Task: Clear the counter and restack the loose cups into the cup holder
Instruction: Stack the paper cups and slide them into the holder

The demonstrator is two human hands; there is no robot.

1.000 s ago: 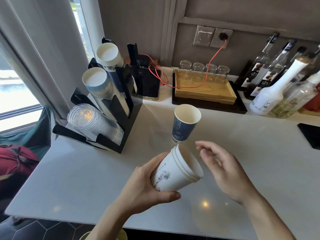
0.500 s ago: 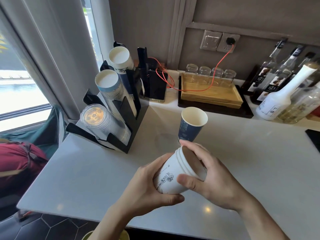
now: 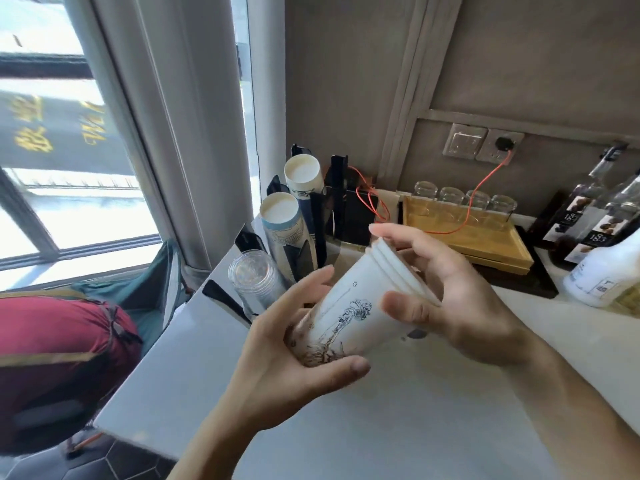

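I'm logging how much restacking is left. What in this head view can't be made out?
- Stack of white cups: the mouth is covered by the right hand; the exact cup count is unclear.
- Cup holder: its lower part is hidden behind the left hand.
- Bottles: cut off by the right edge.

Two hands show: the left hand (image 3: 294, 368) and the right hand (image 3: 450, 306). Between them is one nested stack of white paper cups (image 3: 360, 306); three rims show at its mouth, though the exact count of cups is hard to tell. The black cup holder (image 3: 311, 223) left of centre carries three rows: two paper-cup stacks (image 3: 301, 171) (image 3: 278, 209) and one clear plastic stack (image 3: 251, 273). Four upturned glasses (image 3: 465, 199) stand on one wooden tray (image 3: 498, 244). At the right edge are about four bottles (image 3: 602, 271), partly cut off. One red cable (image 3: 474, 199) runs to one of two wall plates (image 3: 485, 145).
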